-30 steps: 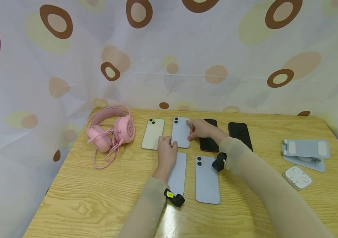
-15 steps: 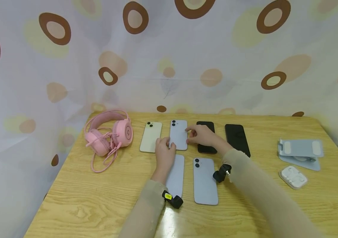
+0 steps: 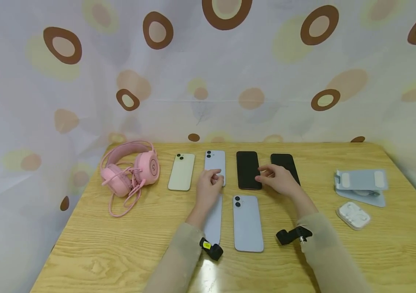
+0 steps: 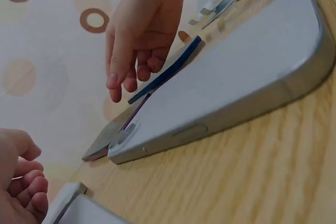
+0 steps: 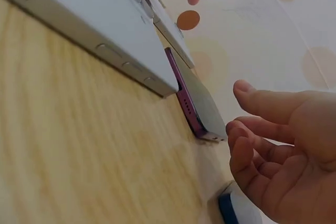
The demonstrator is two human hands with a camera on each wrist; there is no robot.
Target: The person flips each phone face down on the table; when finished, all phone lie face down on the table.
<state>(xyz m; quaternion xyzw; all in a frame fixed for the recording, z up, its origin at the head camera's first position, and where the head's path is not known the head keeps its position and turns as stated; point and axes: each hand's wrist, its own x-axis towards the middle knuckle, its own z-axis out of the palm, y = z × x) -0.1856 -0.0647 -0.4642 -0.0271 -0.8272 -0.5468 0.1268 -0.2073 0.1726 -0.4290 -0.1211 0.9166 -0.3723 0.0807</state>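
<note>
Six phones lie on the wooden table in the head view. My left hand (image 3: 207,190), fingers loosely curled around nothing, hovers over the lower end of a pale, back-up phone (image 3: 215,160). It also covers the top of a plain pale phone (image 3: 213,224) in front. My right hand (image 3: 282,181) holds nothing; thumb and fingers are apart, fingertips close to the right edge of a black-screened phone (image 3: 248,170). In the right wrist view that phone's side (image 5: 188,103) is purple-red. Behind this hand lies another dark phone (image 3: 284,160), partly covered.
A cream phone (image 3: 181,172) lies left in the back row, beside pink headphones (image 3: 148,167) with a loose cable. A bluish-silver phone (image 3: 248,224) lies in front. Rightward are a folding stand (image 3: 362,180) and boxed white earphones (image 3: 354,215). A patterned curtain (image 3: 171,81) hangs behind.
My right hand has moved right, from the pale phone's edge to the black phone's right side, uncovering that phone. My left hand has lifted slightly and shifted over the pale phone. The view has tilted up.
</note>
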